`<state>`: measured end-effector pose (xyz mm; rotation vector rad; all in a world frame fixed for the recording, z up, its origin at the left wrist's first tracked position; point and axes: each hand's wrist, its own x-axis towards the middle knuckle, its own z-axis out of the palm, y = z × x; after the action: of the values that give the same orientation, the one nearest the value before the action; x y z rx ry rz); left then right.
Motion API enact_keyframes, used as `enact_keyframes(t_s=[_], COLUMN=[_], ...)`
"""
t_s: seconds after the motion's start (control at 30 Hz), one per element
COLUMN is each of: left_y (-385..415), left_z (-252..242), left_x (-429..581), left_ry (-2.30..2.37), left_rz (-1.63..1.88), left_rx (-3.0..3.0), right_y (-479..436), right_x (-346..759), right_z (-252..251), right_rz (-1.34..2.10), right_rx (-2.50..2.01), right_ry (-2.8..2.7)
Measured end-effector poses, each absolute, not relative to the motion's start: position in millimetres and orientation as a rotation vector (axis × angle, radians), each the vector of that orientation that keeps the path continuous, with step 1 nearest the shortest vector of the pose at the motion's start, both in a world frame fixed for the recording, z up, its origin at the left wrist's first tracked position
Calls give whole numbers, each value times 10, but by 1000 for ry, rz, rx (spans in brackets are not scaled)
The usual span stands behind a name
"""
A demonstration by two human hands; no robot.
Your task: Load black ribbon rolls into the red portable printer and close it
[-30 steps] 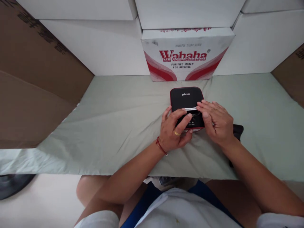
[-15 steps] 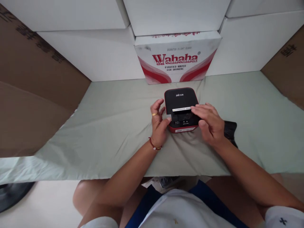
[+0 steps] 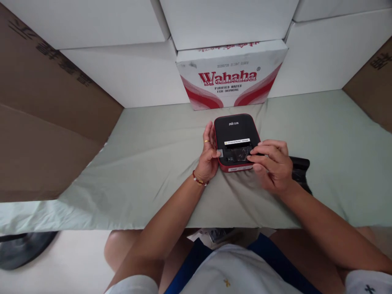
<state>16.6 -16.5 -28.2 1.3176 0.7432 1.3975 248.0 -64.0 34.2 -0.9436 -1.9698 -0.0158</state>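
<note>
A black device with red sides (image 3: 237,130), which looks like a small label printer, lies flat on the cloth. A white strip label (image 3: 237,141) crosses its top. Below the strip is a dark glossy piece (image 3: 241,154) over the front panel; whether it is film or a flap I cannot tell. My left hand (image 3: 208,157) grips the device's left side, thumb on a grey tab at the edge. My right hand (image 3: 273,163) is at the right front corner, index and middle fingertips touching the glossy piece and the thumb apart from them.
Behind the device stands a white and red Wahaha carton (image 3: 229,79), with white boxes (image 3: 122,73) stacked around it. Brown cartons (image 3: 45,102) flank the sides. A black object (image 3: 301,173) lies partly hidden beyond my right forearm. Pale green cloth (image 3: 147,155) covers the table.
My left hand has closed in on the device's left side. My right fingertips have slid down from the white strip to the glossy piece, which now covers more of the front panel.
</note>
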Motion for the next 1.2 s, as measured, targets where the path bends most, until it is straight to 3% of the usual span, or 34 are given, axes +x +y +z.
enact_keyframes(t_s=[0.2,0.43,0.57,0.7,0.93,1.2], left_y=[-112,-107,-87,-59,-42,-29], left_z=[-317,-359,-404,-434,-399,-393], left_x=[172,158,128,118,163,183], left_ry=[733,676,708,691,701,680], left_rz=[1414,1430,1429,1422,1466,1471], left_rx=[1309,1267,1281,1267,1202,1196], right_y=[-631,-472,-102,312,607,390], right_x=[2476,2388,2224,1992,1797,2045], right_z=[357,815,1022,952,728,930], right_rz=[-44,239,297,186,51,243], right_rx=[-932,-1051,-1227,-1368,-1475,-1493], right_ry=[-1991,-1997,-2353,-2714,-2690,-2526])
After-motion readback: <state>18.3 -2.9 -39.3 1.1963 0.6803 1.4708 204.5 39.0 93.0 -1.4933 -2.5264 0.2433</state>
